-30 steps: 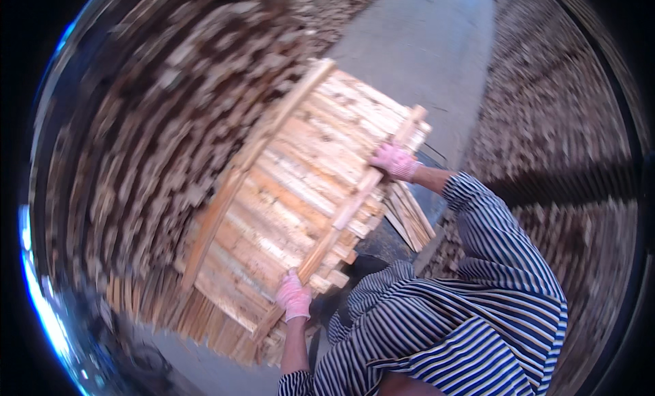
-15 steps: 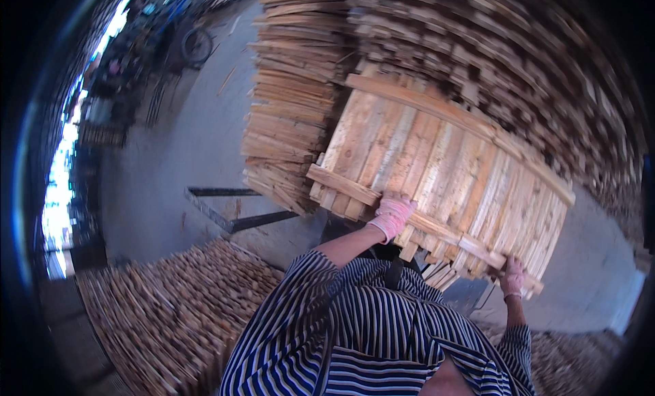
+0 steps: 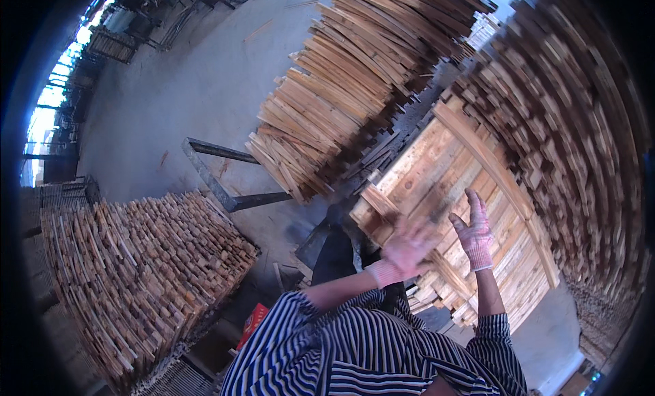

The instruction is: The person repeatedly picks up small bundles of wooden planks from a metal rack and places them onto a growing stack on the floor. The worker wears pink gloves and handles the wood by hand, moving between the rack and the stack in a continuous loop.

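A panel of wooden slats (image 3: 426, 165) with a crossbar along each long side lies tilted in front of me. My left hand (image 3: 407, 251), in a pink-and-white glove, is over the near crossbar. Motion blurs its fingers, but they look stretched out, with nothing held. My right hand (image 3: 476, 233), gloved alike, is raised above the slats to the right. Its thumb and fingers stand apart and hold nothing. Part of the near crossbar is hidden behind my left hand. Whether that hand touches the wood I cannot tell.
Thin wooden strips form a tall stack (image 3: 341, 89) beyond the panel. A larger wall of stacked wood (image 3: 573, 123) rises at the right. More piled wood (image 3: 147, 273) stands at left, near a metal frame (image 3: 235, 203) on the concrete floor. A red object (image 3: 252, 324) lies beside my left sleeve.
Both hands have let go of the panel's near crossbar, and the right hand has come up and leftward over the slats. My view has turned, so the panel and stacks appear rotated.
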The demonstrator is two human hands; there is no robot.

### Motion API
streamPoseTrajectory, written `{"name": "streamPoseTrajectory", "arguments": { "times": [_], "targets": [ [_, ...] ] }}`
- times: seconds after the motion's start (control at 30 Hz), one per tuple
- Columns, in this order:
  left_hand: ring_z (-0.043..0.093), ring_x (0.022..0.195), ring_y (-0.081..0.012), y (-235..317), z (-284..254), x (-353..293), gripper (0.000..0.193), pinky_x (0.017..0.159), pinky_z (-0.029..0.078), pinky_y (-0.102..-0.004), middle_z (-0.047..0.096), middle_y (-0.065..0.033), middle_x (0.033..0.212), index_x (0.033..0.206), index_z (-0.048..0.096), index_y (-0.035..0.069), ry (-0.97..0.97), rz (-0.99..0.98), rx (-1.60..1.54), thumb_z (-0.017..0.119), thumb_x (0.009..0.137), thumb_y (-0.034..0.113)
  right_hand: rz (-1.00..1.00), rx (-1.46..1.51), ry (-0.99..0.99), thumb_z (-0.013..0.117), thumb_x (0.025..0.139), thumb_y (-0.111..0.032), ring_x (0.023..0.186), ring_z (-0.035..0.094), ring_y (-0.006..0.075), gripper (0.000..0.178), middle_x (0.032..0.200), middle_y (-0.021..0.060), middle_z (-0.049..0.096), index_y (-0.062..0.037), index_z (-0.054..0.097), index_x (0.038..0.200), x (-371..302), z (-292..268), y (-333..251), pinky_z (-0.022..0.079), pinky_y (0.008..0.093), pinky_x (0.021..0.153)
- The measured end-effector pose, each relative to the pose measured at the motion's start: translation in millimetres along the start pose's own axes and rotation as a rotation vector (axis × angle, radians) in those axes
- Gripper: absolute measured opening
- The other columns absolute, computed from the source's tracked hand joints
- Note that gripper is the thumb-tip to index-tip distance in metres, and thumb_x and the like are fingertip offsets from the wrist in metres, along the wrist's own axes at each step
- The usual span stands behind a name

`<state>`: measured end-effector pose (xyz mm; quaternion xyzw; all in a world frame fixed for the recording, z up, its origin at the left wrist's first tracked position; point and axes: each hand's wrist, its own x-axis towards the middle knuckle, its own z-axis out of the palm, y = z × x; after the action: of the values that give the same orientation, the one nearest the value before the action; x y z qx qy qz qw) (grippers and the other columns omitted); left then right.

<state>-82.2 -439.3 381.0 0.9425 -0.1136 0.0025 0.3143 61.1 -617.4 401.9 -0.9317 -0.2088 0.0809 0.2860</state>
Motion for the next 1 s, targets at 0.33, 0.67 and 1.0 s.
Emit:
{"name": "streamPoseTrajectory", "arguments": {
  "times": [0.33, 0.67, 1.0],
  "targets": [
    [0.052, 0.131, -0.0377, -318.5, -16.1, -175.2, 0.077, 0.111, 0.04, -0.042, 0.059, -0.0239, 0.136, 0.138, 0.054, 0.001, 0.301, -1.276, -0.301, 0.077, 0.083, 0.05, 0.065, 0.603, -0.441, 0.08, 0.086, -0.032, 0.125, 0.057, 0.0279, 0.078, 0.14, 0.0201, 0.056, -0.0044, 0.042, 0.148, 185.9, 171.7, -132.5, 0.046, 0.0389, 0.107],
    [0.054, 0.126, -0.0273, -542.0, 85.4, -195.4, 0.09, 0.108, 0.04, -0.0408, 0.06, -0.0167, 0.137, 0.142, 0.051, -0.001, 0.577, -1.518, -1.099, 0.075, 0.083, 0.062, 0.45, 0.062, -0.77, 0.072, 0.083, -0.06, 0.096, 0.068, 0.0314, 0.086, 0.119, 0.0225, 0.066, 0.0038, 0.054, 0.137, 294.8, 453.0, -77.3, 0.055, 0.0404, 0.08],
    [0.033, 0.146, -0.0321, -701.5, 120.4, -71.0, 0.108, 0.117, 0.025, -0.0577, 0.033, -0.019, 0.161, 0.155, 0.033, 0.004, 0.565, -1.222, -1.27, 0.07, 0.079, 0.072, 1.067, 0.576, -0.546, 0.07, 0.084, -0.064, 0.136, 0.048, 0.0398, 0.093, 0.15, 0.0201, 0.049, 0.002, 0.046, 0.146, 300.4, 684.4, 84.5, 0.041, 0.06, 0.107]
  ]
}}
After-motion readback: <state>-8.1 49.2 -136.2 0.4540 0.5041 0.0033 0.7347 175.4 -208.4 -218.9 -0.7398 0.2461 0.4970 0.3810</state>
